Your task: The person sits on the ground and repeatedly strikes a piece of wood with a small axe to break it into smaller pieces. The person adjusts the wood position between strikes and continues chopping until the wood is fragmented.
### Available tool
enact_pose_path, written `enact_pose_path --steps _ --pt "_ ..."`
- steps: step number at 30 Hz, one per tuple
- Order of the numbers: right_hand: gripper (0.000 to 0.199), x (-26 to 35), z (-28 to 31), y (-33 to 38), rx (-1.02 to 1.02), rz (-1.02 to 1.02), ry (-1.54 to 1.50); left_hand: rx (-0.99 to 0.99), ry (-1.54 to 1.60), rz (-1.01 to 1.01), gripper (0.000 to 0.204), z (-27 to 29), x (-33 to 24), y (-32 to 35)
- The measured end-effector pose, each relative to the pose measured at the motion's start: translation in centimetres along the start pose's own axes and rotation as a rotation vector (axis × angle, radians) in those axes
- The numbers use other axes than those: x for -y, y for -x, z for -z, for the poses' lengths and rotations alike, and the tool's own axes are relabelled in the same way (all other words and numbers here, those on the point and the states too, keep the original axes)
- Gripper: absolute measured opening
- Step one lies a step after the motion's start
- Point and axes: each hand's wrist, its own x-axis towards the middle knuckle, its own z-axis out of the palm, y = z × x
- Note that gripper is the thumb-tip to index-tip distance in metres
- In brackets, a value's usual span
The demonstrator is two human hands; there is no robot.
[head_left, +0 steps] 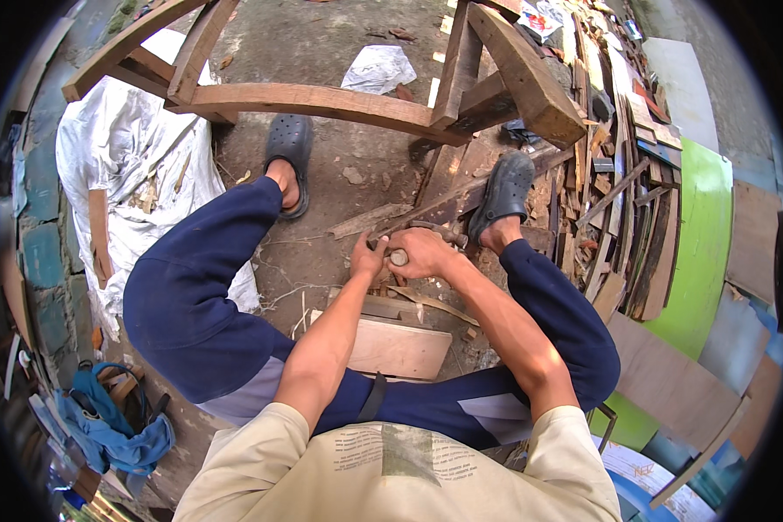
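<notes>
Between my knees, my right hand [422, 252] is wrapped round a hammer; the pale round butt of its handle [398, 257] points back toward me. The dark metal hammer head [444, 231] shows just beyond my knuckles. My left hand [370, 257] is close beside it, fingers pinched together at a small dark thing too small to make out. Below both hands, near my lap, lies a pale wooden board [398, 350]. A long dark timber [448, 202] runs along the ground just past my hands.
A wooden frame [322, 100] stands ahead of my feet. Piled wood scraps [622, 200] and a green panel [692, 244] fill the right side. White sacking [139, 157] lies at the left, with a blue cloth bag [117, 422] nearer me. Thin offcuts litter the ground.
</notes>
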Motion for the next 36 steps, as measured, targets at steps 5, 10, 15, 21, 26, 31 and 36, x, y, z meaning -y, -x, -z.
enact_pose_path --steps 5,10,15,21,26,31,36 --pt "0.030 -0.8 -0.5 1.5 0.161 0.120 0.167 -0.002 0.029 0.032 0.065 0.0 -0.8 0.3" --pt "0.025 -0.8 -0.6 2.2 0.132 0.297 0.159 -0.011 0.013 0.047 0.065 0.0 -0.8 0.5" --pt "0.019 -0.9 -0.6 1.8 0.149 0.297 0.174 -0.024 0.037 0.040 0.064 -0.2 -0.6 0.4" --pt "0.023 0.9 -2.0 0.3 0.278 0.317 0.201 0.000 0.075 0.014 0.064 0.1 -0.5 0.4" --pt "0.020 0.3 1.9 2.8 0.114 0.396 0.082 0.036 0.019 0.018 0.064 0.5 -1.0 0.5" --pt "0.024 -5.8 7.2 6.2 -0.248 -0.055 -0.155 -0.022 0.035 0.005 0.068 -0.1 -0.3 0.5" --pt "0.029 -10.2 6.0 8.4 -0.717 -0.434 -0.590 0.023 0.002 0.026 0.068 -0.1 -1.7 0.6"
